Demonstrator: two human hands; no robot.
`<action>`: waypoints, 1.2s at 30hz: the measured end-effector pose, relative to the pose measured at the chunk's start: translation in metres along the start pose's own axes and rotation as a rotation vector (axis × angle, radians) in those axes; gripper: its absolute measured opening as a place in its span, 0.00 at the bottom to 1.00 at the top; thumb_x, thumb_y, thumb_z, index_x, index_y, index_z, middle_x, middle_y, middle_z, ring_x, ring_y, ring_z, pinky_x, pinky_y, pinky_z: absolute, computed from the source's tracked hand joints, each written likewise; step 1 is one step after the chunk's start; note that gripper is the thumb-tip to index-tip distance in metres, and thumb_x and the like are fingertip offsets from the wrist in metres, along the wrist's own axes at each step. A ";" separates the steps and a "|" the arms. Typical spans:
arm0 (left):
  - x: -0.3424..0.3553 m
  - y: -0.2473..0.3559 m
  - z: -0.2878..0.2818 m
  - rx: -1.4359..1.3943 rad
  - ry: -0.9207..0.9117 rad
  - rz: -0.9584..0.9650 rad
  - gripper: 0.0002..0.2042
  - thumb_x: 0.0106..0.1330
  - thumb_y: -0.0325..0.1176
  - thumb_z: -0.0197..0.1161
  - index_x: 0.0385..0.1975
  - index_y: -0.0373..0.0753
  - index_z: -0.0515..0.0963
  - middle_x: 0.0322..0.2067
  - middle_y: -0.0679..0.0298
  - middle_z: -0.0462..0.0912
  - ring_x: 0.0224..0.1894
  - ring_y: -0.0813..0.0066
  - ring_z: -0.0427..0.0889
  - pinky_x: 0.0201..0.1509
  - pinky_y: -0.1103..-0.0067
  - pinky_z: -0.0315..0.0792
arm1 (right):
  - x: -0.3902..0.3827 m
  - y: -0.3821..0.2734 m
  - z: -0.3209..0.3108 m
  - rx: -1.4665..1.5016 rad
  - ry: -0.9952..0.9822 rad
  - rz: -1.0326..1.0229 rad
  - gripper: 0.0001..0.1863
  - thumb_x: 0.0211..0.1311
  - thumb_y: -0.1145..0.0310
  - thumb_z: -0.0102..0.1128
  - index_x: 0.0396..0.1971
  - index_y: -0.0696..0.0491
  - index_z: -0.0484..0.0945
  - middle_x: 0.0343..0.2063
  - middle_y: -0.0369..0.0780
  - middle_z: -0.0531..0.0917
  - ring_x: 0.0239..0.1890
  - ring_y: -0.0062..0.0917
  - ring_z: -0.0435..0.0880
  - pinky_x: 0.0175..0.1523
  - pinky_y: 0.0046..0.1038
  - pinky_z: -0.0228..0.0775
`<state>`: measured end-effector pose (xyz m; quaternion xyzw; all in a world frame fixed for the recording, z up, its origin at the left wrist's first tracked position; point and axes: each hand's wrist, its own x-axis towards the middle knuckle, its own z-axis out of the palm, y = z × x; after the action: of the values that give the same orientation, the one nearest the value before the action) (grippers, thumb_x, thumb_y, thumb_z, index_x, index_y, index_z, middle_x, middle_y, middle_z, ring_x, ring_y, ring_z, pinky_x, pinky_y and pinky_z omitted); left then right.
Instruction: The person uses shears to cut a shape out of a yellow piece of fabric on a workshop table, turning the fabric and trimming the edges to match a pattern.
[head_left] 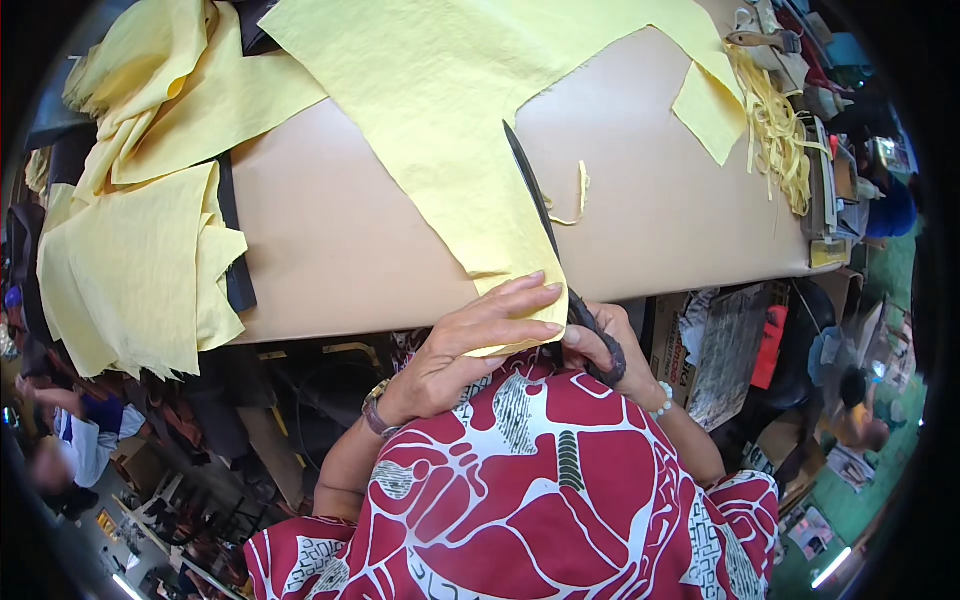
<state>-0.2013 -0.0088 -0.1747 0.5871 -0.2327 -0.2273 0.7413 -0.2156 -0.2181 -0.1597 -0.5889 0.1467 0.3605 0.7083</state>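
Observation:
A long yellow cloth (450, 130) spreads over the table and narrows to a strip that reaches its near edge. My left hand (470, 335) grips the strip's near end, fingers laid across the top and the thumb low at its edge. In my right hand (620, 345) are large dark scissors (534, 185), their black handles at the table's near edge. The long blade points away from me along the cloth's right edge, its tip near an inner corner of the cut outline. Whether the blades are parted cannot be made out.
The tan table (310, 230) has a thin yellow offcut (582, 195) right of the scissors. Folded yellow cloth (140, 270) hangs over the left edge. A heap of yellow strips (775, 130), a brush (765, 40) and boxes crowd the right side. Other people are at far left and right.

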 end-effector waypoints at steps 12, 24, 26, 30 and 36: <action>-0.002 0.003 0.001 -0.076 0.022 -0.021 0.23 0.52 0.33 0.45 0.48 0.35 0.75 0.57 0.50 0.65 0.65 0.52 0.55 0.66 0.62 0.47 | 0.002 -0.003 0.003 0.066 -0.006 0.015 0.12 0.57 0.63 0.59 0.28 0.58 0.75 0.14 0.30 0.72 0.13 0.10 0.67 0.18 0.13 0.57; 0.052 0.040 -0.072 0.853 0.096 0.048 0.23 0.63 0.47 0.48 0.52 0.37 0.71 0.56 0.53 0.67 0.61 0.53 0.61 0.64 0.65 0.53 | 0.002 -0.005 0.000 0.056 0.011 0.041 0.12 0.56 0.67 0.60 0.19 0.56 0.72 0.11 0.30 0.71 0.12 0.09 0.68 0.17 0.12 0.56; 0.075 0.026 -0.098 1.301 0.110 0.118 0.28 0.61 0.51 0.52 0.56 0.39 0.65 0.61 0.55 0.60 0.64 0.54 0.53 0.65 0.60 0.49 | 0.002 -0.006 -0.001 0.055 0.003 0.023 0.12 0.56 0.67 0.60 0.18 0.55 0.71 0.10 0.30 0.70 0.12 0.09 0.67 0.17 0.12 0.55; 0.091 0.001 -0.125 1.622 0.083 0.094 0.38 0.56 0.62 0.51 0.61 0.40 0.59 0.64 0.55 0.53 0.66 0.56 0.48 0.65 0.55 0.45 | 0.002 -0.004 -0.003 0.027 -0.003 -0.006 0.13 0.55 0.65 0.61 0.18 0.55 0.71 0.10 0.30 0.70 0.12 0.09 0.66 0.18 0.12 0.54; 0.092 -0.010 -0.120 1.588 0.097 0.023 0.42 0.53 0.64 0.52 0.62 0.41 0.56 0.64 0.55 0.52 0.67 0.57 0.46 0.67 0.58 0.41 | 0.006 0.003 -0.005 0.029 0.006 -0.050 0.13 0.55 0.63 0.61 0.20 0.56 0.72 0.11 0.30 0.70 0.13 0.10 0.65 0.19 0.13 0.54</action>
<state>-0.0558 0.0252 -0.2014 0.9468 -0.2987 0.0398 0.1129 -0.2121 -0.2202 -0.1666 -0.5832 0.1390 0.3387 0.7251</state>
